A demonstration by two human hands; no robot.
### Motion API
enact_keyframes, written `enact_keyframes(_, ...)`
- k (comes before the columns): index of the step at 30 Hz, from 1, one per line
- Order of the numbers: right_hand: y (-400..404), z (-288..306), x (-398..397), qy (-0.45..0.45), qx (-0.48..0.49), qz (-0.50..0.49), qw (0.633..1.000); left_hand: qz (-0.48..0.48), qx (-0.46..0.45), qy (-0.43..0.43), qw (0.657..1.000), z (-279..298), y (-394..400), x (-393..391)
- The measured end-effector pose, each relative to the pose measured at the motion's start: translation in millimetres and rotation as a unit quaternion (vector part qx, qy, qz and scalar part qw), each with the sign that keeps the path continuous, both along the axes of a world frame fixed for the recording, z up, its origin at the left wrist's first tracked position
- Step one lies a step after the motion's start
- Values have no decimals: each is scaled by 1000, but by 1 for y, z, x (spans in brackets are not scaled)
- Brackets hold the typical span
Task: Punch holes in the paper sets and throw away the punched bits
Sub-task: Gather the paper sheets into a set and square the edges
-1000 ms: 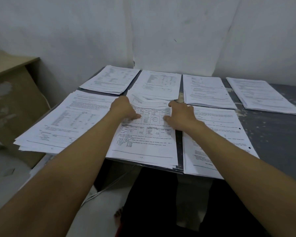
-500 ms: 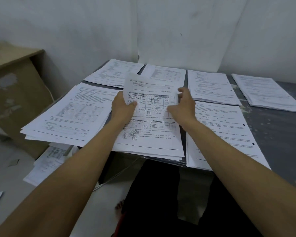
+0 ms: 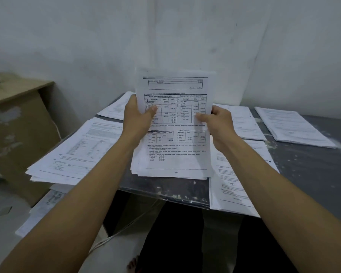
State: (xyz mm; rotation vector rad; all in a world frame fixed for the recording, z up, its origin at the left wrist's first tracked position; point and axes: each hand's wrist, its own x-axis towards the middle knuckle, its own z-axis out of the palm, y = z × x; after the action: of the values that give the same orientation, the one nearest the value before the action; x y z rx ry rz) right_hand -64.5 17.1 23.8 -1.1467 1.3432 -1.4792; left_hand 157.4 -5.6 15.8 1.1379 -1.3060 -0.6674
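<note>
Both hands grip one paper set [image 3: 175,134] by its side edges and hold it upright above the near edge of the surface [image 3: 311,168]; the left hand [image 3: 135,117] is closed on the left edge with its thumb pressed flat on the printed face; the right hand [image 3: 218,123] is closed on the right edge, thumb likewise on the front; the set is a thin sheaf of white rectangular sheets, the top one printed with ruled tables and lines of small text, the lower edges fanned slightly unevenly; the surface is dark grey and flat, mottled with pale scuffs and flecks; five more stacks of printed white sheets show on it: a thick, ragged one at the left [image 3: 75,152], one behind it at the far left [image 3: 116,107], one at the near right [image 3: 232,180], one beyond that [image 3: 242,123], and one at the far right [image 3: 291,125]; a brown cabinet [image 3: 18,134] with worn patches stands to the left.
</note>
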Motion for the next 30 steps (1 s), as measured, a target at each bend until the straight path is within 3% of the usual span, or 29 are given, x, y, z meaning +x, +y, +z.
enact_keyframes(11, 23, 62, -55, 61, -86, -69, 992, -63, -74, 10, 995, 60, 0, -71)
enact_keyframes(20, 42, 86, -101, 14, -116, -91, 989, -84, -118, 2, 989, 104, -1, -121)
enact_keyframes(30, 41, 111, -94, -40, -141, -89, 985, -45, -171, -51, 983, 149, -2, -127)
